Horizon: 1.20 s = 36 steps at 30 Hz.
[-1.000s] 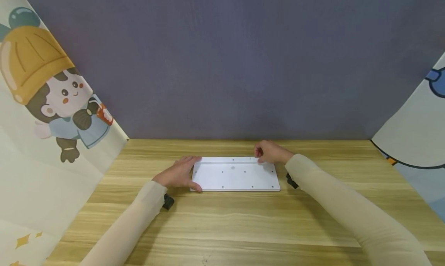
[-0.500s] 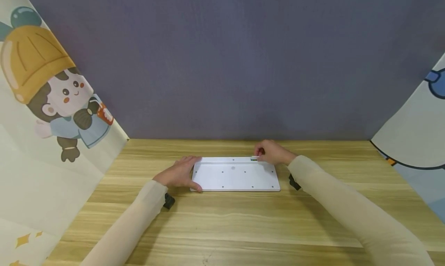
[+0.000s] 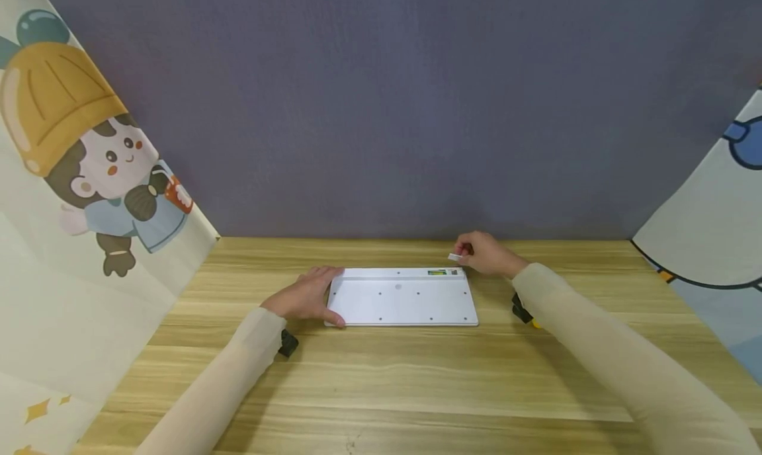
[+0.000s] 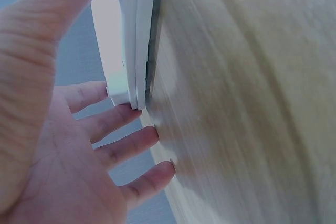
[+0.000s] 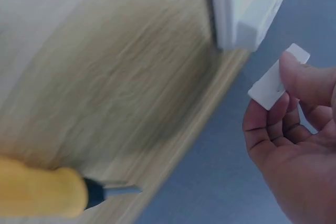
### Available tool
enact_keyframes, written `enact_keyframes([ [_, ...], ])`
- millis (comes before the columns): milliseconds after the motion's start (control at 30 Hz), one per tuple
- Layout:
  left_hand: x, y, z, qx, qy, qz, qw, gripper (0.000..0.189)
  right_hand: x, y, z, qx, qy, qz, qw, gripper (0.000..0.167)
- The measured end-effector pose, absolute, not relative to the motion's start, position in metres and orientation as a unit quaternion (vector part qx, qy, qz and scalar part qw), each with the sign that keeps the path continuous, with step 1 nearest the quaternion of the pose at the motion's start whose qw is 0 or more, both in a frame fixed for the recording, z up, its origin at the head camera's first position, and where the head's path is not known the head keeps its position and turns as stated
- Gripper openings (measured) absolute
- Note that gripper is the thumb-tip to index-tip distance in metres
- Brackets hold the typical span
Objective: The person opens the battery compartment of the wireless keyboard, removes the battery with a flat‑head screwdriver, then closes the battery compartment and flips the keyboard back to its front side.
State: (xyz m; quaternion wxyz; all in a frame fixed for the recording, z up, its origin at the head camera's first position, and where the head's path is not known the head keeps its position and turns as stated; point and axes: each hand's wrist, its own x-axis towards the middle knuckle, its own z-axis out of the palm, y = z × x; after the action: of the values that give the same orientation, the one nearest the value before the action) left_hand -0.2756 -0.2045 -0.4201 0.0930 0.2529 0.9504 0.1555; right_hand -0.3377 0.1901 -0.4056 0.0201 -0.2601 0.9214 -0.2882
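Observation:
A white keyboard [image 3: 405, 306] lies face down on the wooden table, its underside dotted with small screws. My left hand [image 3: 306, 296] holds its left end, thumb at the near edge and fingers at the far edge; in the left wrist view the fingertips [image 4: 128, 114] meet its side. My right hand [image 3: 485, 253] is just beyond the far right corner, pinching a small white battery cover [image 5: 273, 82] between thumb and fingers, apart from the keyboard. An uncovered battery compartment [image 3: 437, 272] shows a green and yellow strip near the far right edge.
A yellow-handled screwdriver [image 5: 47, 190] with a black collar and metal shaft lies on the table near my right wrist, mostly hidden by the sleeve in the head view. The table [image 3: 381, 389] ends at a grey-blue backdrop [image 3: 381, 111]. Printed panels flank both sides.
My right hand slid the white cover off the keyboard and lifted it away to the right, baring the green and yellow strip. The left hand stayed in place.

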Motion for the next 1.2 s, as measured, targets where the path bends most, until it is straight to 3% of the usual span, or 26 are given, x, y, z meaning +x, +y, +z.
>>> enact_keyframes([
  [300,-0.276,-0.205,-0.422,0.249,0.951,0.155,0.095,0.118,-0.341,0.215,-0.417,-0.232,0.932,-0.278,0.023,0.006],
  [600,-0.277,-0.205,-0.423,0.245,0.952,0.156,0.095,0.118,-0.344,0.227,-0.426,-0.206,0.925,-0.309,0.078,0.007],
  [1200,-0.275,-0.206,-0.422,0.241,0.952,0.161,0.102,0.118,-0.359,0.192,-0.436,-0.222,0.939,-0.26,0.029,0.01],
])
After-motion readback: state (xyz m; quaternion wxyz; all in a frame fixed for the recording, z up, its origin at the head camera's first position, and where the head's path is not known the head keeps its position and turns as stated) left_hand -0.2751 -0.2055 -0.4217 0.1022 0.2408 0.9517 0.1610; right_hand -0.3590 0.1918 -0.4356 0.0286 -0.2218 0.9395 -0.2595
